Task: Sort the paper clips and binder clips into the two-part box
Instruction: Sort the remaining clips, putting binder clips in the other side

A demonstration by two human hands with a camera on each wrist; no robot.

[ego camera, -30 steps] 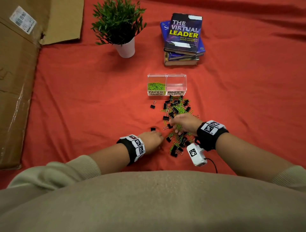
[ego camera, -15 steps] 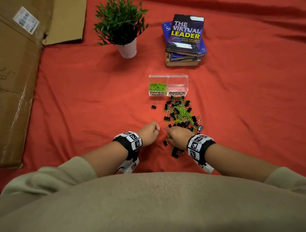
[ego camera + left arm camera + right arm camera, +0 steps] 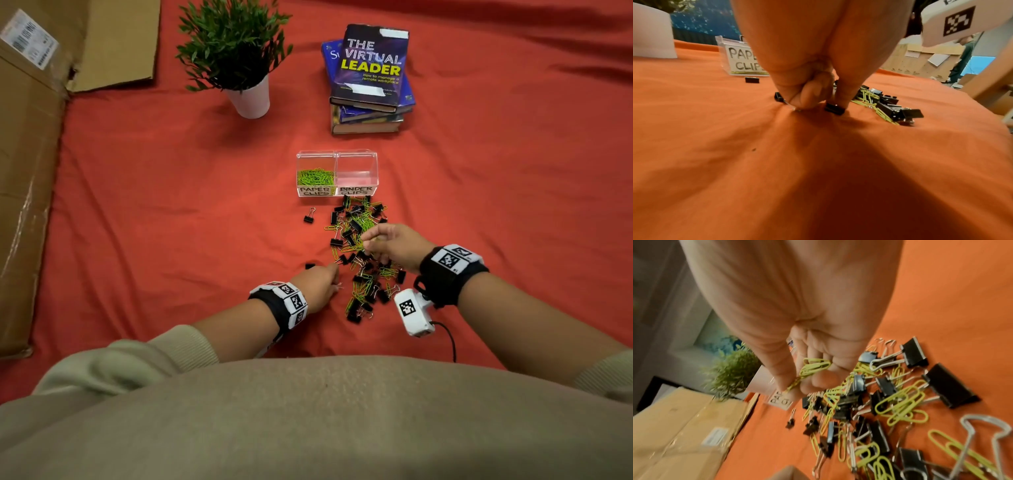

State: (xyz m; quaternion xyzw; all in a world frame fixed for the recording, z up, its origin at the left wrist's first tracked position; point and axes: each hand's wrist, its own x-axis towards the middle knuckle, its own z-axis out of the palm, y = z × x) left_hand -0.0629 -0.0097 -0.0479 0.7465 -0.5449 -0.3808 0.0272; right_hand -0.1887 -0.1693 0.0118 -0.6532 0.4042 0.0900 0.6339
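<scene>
A clear two-part box (image 3: 337, 154) stands on the red cloth. Its PAPER CLIPS side holds green paper clips (image 3: 315, 176), and its BINDER CLIPS side looks empty. In front of it lies a mixed pile of clips (image 3: 359, 233). My right hand (image 3: 376, 240) hovers over the pile's middle and pinches a few green paper clips (image 3: 813, 368) between thumb and fingers. At the pile's left edge my left hand (image 3: 322, 284) presses on the cloth with curled fingers. A silver wire pokes out under them, and one fingertip touches a black binder clip (image 3: 834, 109).
Stray binder clips (image 3: 309, 216) lie left of the pile. A potted plant (image 3: 239, 58) and a stack of books (image 3: 371, 75) stand behind the box. Cardboard (image 3: 30, 171) lines the left edge. Bare red cloth spreads to both sides.
My right hand has moved from the pile's near end to over its middle, and it holds green paper clips. My left hand stays curled and has shifted slightly right onto the pile's edge.
</scene>
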